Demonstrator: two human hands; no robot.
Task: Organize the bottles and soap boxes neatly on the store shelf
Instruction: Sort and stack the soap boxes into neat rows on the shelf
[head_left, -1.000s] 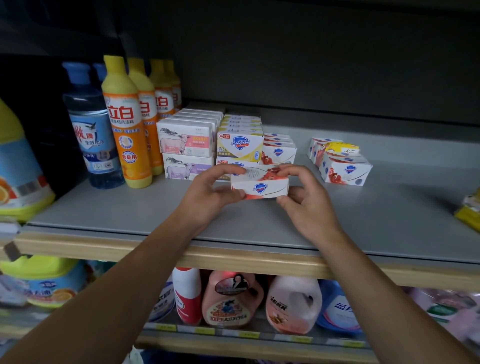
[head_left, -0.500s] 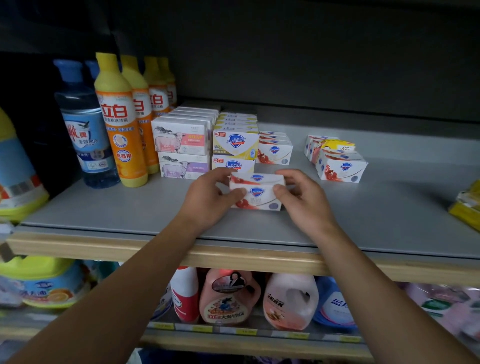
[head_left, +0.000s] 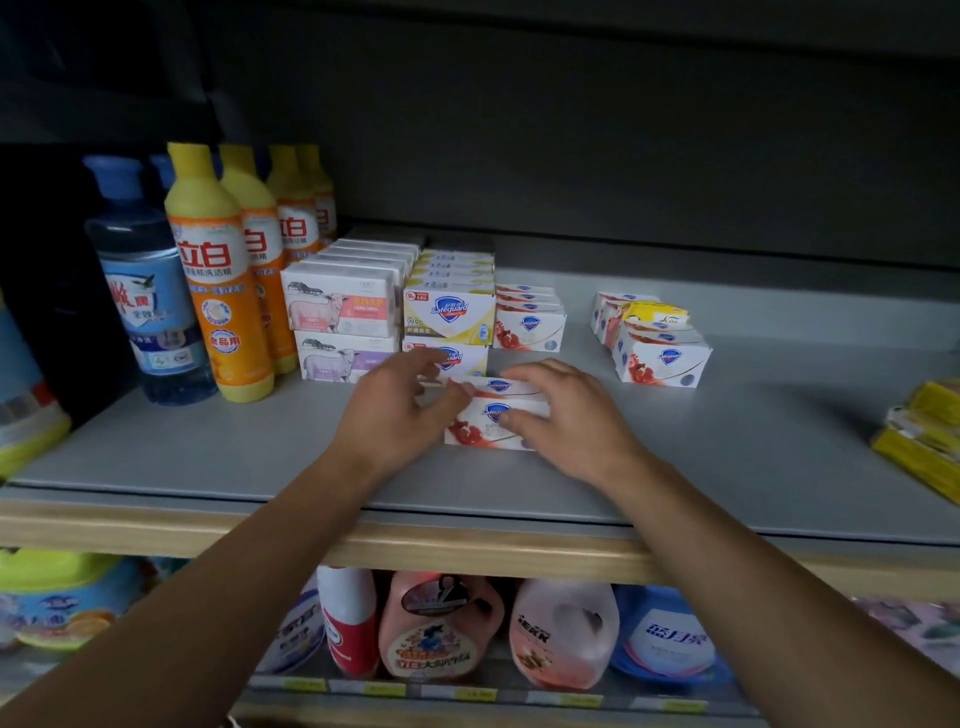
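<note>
Grey store shelf (head_left: 727, 447) with a dark back panel, pretty dim lighting overall. Both hands are on one white soap box (head_left: 493, 423) with a blue shield logo and red fruit print, standing on the shelf near the front, roughly centre. Left hand (head_left: 395, 410) has its fingers spread loosely against the box's left end, right hand (head_left: 566, 415) lies over the right end with fingers curled across the front face. So both are on the box, looks like light contact more than a firm squeeze.

Just behind the hands there's a two-high stack of yellow Safeguard boxes (head_left: 449, 312), and right beside that a low row of the same white fruit-print boxes (head_left: 530, 325). Left of those, sheep-print soap boxes (head_left: 343, 312) stacked two high. Further left a line of orange dish-soap bottles (head_left: 218, 280) with yellow caps, then a blue bottle (head_left: 148, 291).

Off to the right, well apart, sits a loose cluster of white boxes (head_left: 660, 358) at an angle with a yellow one on top. Yellow packs (head_left: 924, 441) at the far right edge. Lower shelf has pink and blue detergent jugs (head_left: 563, 631).
</note>
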